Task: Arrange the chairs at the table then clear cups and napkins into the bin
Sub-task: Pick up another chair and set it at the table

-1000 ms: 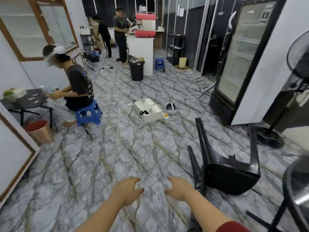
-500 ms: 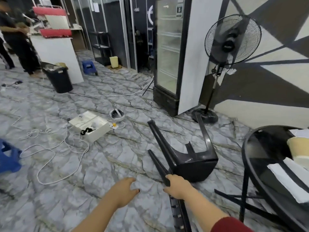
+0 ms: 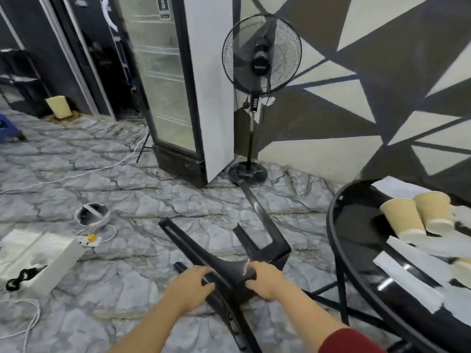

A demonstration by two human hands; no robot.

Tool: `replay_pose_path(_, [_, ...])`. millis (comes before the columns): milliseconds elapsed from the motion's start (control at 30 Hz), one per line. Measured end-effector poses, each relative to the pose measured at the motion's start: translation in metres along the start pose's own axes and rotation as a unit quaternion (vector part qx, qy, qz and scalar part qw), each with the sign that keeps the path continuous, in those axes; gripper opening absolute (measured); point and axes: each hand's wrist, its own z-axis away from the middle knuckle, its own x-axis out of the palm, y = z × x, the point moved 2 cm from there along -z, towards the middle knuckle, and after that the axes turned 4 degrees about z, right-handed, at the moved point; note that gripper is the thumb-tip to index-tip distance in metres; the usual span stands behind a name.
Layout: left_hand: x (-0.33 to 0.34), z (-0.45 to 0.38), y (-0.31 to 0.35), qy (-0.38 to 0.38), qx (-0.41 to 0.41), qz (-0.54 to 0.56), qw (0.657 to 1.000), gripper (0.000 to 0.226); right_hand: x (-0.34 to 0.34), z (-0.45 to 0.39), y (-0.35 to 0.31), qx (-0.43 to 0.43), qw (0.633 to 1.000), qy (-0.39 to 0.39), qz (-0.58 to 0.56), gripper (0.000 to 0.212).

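Note:
A black plastic chair (image 3: 265, 233) lies tipped over on the marble floor, legs pointing away from me. My left hand (image 3: 190, 289) grips its near edge from the left and my right hand (image 3: 265, 278) grips the same part from the right. To the right stands a round black table (image 3: 356, 225). On it lie two tan paper cups (image 3: 418, 215) on their sides and several white napkins (image 3: 407, 281).
A standing fan (image 3: 260, 72) and a glass-door fridge (image 3: 168, 98) are beyond the chair. A white box (image 3: 38, 258), a round device (image 3: 91, 215) and loose white cables (image 3: 76, 174) lie on the floor to the left. A yellow bin (image 3: 59, 107) stands far left.
The view has swung right and closer to the chair. Both hands moved forward onto the fallen chair; the left hand, free before, now grips it.

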Motion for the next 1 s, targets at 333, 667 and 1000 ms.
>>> replay_pose_path(333, [-0.021,-0.115,0.033,-0.128,0.157,-0.088,0.975,0.054,-0.009,-0.014,0.027,0.194,0.970,0.064,-0.136,0.056])
replay_pose_path(667, [-0.017,-0.167,0.040,-0.224,0.324,-0.204,0.897,0.051,0.033,0.015,0.007,0.348,0.893,0.121,-0.258,0.057])
replay_pose_path(1000, [0.091,-0.176,0.027,-0.346,0.340,-0.247,0.839,0.047,0.145,0.032,0.048,0.424,0.843,0.077,-0.323,0.054])
